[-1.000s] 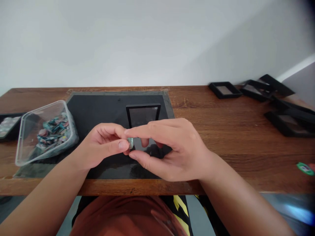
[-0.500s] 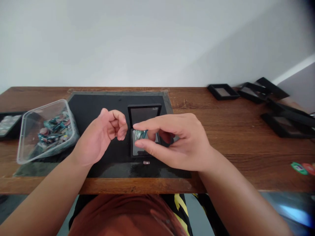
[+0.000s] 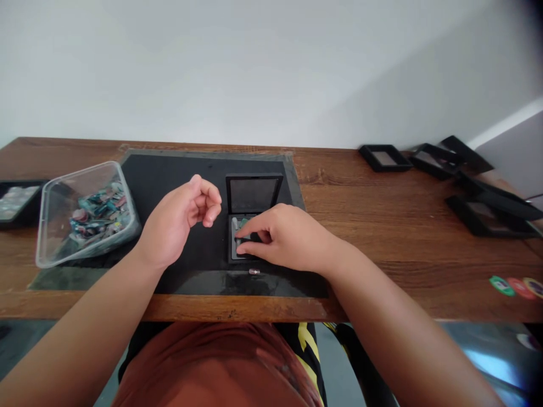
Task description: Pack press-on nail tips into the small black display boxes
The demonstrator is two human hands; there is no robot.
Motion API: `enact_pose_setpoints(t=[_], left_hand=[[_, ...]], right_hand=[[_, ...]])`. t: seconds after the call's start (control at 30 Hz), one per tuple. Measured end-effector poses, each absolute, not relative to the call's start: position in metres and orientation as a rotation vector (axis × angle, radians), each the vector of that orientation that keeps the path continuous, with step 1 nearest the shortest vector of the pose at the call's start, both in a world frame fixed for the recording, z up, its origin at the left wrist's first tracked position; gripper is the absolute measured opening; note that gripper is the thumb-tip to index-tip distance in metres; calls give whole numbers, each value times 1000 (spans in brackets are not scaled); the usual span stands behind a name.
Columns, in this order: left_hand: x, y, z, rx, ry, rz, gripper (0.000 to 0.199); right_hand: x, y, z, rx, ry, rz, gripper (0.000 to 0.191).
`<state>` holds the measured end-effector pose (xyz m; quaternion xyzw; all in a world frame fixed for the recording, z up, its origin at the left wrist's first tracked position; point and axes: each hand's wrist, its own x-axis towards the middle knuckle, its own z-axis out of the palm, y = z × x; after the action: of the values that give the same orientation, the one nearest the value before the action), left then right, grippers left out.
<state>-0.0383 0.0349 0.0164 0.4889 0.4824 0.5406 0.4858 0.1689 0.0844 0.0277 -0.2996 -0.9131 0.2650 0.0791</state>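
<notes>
My right hand (image 3: 280, 234) reaches down into a small black box (image 3: 230, 249) that stands open on the dark mat. Its thumb and index finger pinch a small piece, probably a press-on nail, mostly hidden by the fingertips. A pale press-on nail (image 3: 235, 224) and a greenish one (image 3: 243, 223) lie in the box beyond the fingers. Upright behind them is the box's windowed lid (image 3: 253, 194). My left hand (image 3: 178, 223) hovers left of the box, loosely curled, with nothing visible in it. Just in front of the box lies a pinkish press-on nail (image 3: 254, 272).
A clear plastic tub (image 3: 87, 176) of small teal and pink pieces stands at left, beside a black tray (image 3: 25, 217) of whitish pieces. Black boxes (image 3: 385, 158) line the back right. Round coloured tokens (image 3: 503, 285) lie far right. The dark mat (image 3: 178, 169) covers the middle.
My right hand has lowered its small pieces into the box and its fingertips have drawn closer together. My left hand remains raised and curled. The view has shifted slightly.
</notes>
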Motion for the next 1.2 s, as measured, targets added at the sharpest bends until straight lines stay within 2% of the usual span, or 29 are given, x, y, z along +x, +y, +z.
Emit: enact_pose_setpoints(t=[0.47,0.6,0.8,0.87,1.0,1.2], left_hand=[[-34,33,9,1389,1259,1253,46],[-34,33,10,1372,1245,1261,47],[-34,33,10,1346,1216,1243,47],[-34,34,10,1348,1213,1245,47],[-34,34,10,1352,1217,1244,48],[-35,35,9,1371,1217,1234,50]], right_hand=[[165,81,24,-914,-2831,596,23],[167,82,26,-913,-2800,662,24],[179,85,38,-726,-2837,1039,18],[180,85,40,-726,-2935,1110,22],[178,83,41,-785,-3031,1123,29],[176,78,42,-863,-3025,987,24]])
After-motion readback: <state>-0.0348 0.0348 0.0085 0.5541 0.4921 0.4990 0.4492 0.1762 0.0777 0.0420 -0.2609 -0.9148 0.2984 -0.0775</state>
